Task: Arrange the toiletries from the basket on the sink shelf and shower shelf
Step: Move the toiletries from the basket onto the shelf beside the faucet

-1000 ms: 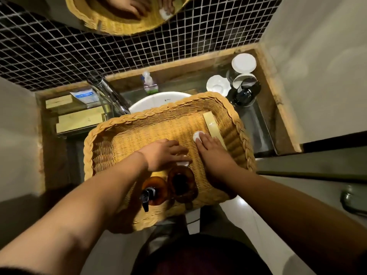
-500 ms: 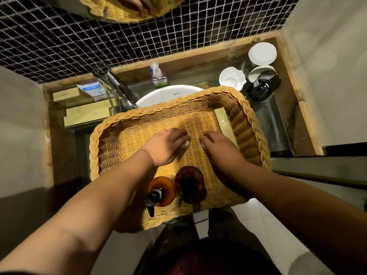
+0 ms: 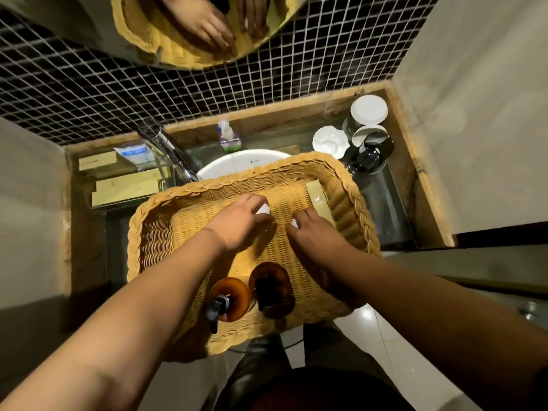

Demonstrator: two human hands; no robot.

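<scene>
A wicker basket (image 3: 166,221) sits across the white sink basin (image 3: 237,163). Both my hands are inside it. My left hand (image 3: 240,223) curls over a small white item (image 3: 263,209). My right hand (image 3: 314,235) curls over another small white item (image 3: 294,223). Most of each item is hidden by the fingers. Two amber pump bottles (image 3: 231,298) (image 3: 274,287) stand at the basket's near edge. A pale yellow flat box (image 3: 318,197) leans along the basket's right wall.
A chrome tap (image 3: 172,152) rises left of the basin. Behind it stand a small soap bottle (image 3: 228,137), yellow boxes (image 3: 124,188) and a blue-white packet (image 3: 133,151) at left, and white dishes, glasses and a dark bottle (image 3: 367,155) at right. Tiled wall and mirror lie beyond.
Both hands slid towards the middle of the basket and closed over the small white items. The view shifted slightly.
</scene>
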